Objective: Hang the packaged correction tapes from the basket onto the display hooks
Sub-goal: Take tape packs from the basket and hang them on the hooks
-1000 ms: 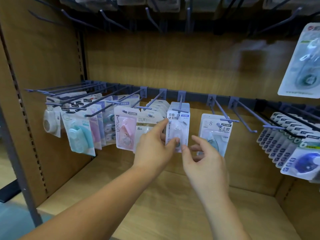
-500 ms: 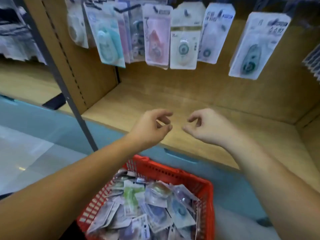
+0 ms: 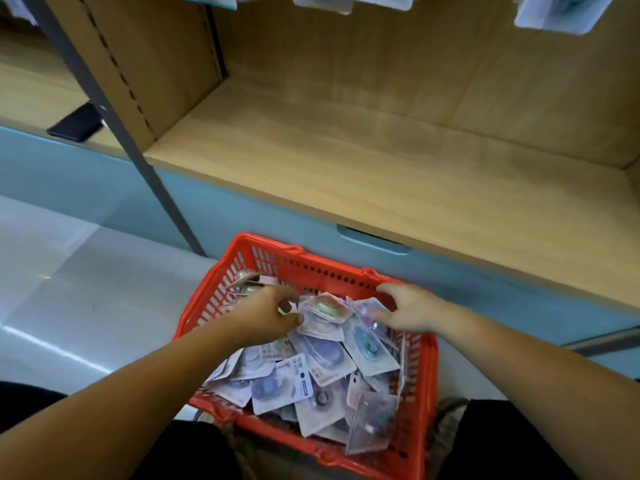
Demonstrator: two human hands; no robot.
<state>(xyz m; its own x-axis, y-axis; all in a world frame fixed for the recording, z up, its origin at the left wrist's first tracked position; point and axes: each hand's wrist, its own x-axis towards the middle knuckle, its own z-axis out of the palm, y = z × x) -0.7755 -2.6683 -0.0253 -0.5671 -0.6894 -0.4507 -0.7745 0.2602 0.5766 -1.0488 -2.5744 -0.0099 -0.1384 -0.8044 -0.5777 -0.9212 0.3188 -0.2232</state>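
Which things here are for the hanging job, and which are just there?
For the job:
red basket
packaged correction tapes heaped inside
hanging packs above
left hand
right hand

Just there:
wooden shelf
grey upright post
floor

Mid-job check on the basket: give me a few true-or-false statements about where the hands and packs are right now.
1. Both hands are down in the red basket. True.
2. The basket is empty. False: it is piled with correction tape packs.
3. The left hand touches the packs near the basket's far left side. True.
4. The right hand is at a display hook. False: it rests on packs by the far rim.
5. The basket sits on the wooden shelf. False: it is below the shelf, in front.
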